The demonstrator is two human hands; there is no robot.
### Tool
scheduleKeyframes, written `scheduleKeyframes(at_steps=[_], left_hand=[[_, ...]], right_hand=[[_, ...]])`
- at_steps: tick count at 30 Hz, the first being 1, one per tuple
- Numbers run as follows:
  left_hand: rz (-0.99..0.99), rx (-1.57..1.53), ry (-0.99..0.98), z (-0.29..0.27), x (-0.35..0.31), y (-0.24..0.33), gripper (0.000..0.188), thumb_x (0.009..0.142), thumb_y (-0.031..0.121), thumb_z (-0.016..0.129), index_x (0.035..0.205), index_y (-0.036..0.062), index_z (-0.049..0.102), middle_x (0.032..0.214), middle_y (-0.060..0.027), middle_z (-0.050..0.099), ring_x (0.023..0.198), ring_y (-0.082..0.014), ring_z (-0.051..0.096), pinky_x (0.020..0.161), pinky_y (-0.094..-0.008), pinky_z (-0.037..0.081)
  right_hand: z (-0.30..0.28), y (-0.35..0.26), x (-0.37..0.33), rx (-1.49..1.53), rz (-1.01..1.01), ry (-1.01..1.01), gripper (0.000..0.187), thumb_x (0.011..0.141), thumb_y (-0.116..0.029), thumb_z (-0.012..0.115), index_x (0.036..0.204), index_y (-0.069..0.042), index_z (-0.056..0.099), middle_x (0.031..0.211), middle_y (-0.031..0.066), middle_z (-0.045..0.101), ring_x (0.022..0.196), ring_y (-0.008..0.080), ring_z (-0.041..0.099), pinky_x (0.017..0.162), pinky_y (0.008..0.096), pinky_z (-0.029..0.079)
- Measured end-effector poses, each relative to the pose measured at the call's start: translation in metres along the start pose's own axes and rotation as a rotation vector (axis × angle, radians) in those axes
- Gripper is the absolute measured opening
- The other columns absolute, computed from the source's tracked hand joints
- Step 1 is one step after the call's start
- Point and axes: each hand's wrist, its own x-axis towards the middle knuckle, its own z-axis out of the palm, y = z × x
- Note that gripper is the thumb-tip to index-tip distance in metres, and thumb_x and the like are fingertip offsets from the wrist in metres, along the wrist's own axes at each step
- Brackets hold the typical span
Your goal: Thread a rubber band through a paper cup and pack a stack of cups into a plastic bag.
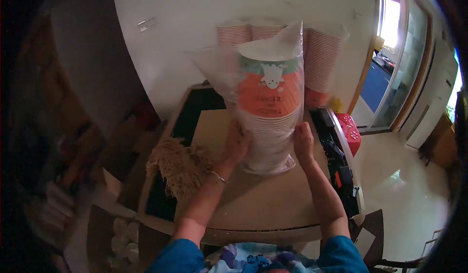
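A stack of large paper cups (271,95), orange and green with a white cartoon animal, stands upside down inside a clear plastic bag (214,68) on the board in front of me. The bag's loose top flares out above and to the left of the stack. Low on the stack's left side, my left hand (237,140) is closed against the bag, its fingers partly hidden. Opposite it, my right hand (303,140) pinches the bag's right side with bent fingers.
Tall stacks of paper cups (324,61) stand behind, against the wall. A tangle of tan string (180,168) lies on the table's left. A black tool with an orange part (343,177) rests at the right edge. A red stool (349,131) is beyond it.
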Motion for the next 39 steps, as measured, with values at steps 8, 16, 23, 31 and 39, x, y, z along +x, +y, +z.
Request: scheduleKeyframes(at_steps=[8, 16, 23, 31, 39], left_hand=[[0.203, 0.171, 0.005, -0.002, 0.001, 0.010, 0.075, 0.087, 0.027, 0.062, 0.142, -0.0014, 0.020, 0.139, -0.0170, 0.034, 0.131, -0.0260, 0.032, 0.110, -0.0376, 0.024], [0.334, 0.079, -0.057, 0.001, 0.031, 0.060, 0.075, 0.087, 0.023, 0.063, 0.143, 0.0005, 0.020, 0.142, -0.0158, 0.033, 0.132, -0.0259, 0.033, 0.111, -0.0386, 0.026], [0.291, 0.201, 0.018, -0.005, 0.034, 0.034, 0.074, 0.085, 0.019, 0.063, 0.144, 0.0020, 0.021, 0.143, -0.0156, 0.035, 0.134, -0.0263, 0.031, 0.111, -0.0385, 0.027], [-0.115, 0.089, -0.051, 0.002, -0.009, 0.013, 0.081, 0.084, 0.024, 0.066, 0.144, 0.0017, 0.017, 0.142, -0.0173, 0.034, 0.133, -0.0266, 0.033, 0.110, -0.0408, 0.028], [0.085, 0.026, -0.079, 0.006, -0.013, -0.034, 0.091, 0.078, 0.030, 0.074, 0.143, 0.0011, 0.018, 0.141, -0.0172, 0.035, 0.132, -0.0263, 0.034, 0.108, -0.0402, 0.031]], right_hand=[[-0.001, -0.005, 0.000, 0.123, 0.109, 0.030, 0.010, 0.094, -0.008, 0.048, 0.087, -0.002, 0.045, 0.080, 0.0129, 0.048, 0.071, 0.0273, 0.047, 0.068, 0.0348, 0.043], [-0.008, 0.023, -0.003, 0.017, 0.010, -0.060, 0.010, 0.091, -0.002, 0.048, 0.082, -0.001, 0.044, 0.080, 0.0144, 0.043, 0.071, 0.0300, 0.044, 0.069, 0.0345, 0.042], [-0.007, 0.016, -0.008, -0.032, 0.010, -0.111, 0.005, 0.092, -0.005, 0.046, 0.092, -0.001, 0.048, 0.085, 0.0183, 0.049, 0.079, 0.0363, 0.050, 0.072, 0.0358, 0.045], [-0.005, 0.011, -0.007, 0.117, 0.010, -0.172, 0.004, 0.090, -0.005, 0.051, 0.091, -0.001, 0.049, 0.087, 0.0186, 0.051, 0.079, 0.0370, 0.050, 0.072, 0.0356, 0.044], [-0.003, 0.022, -0.004, -0.061, -0.134, -0.135, 0.005, 0.092, -0.005, 0.046, 0.095, -0.001, 0.048, 0.091, 0.0181, 0.051, 0.082, 0.0365, 0.051, 0.075, 0.0378, 0.044]])
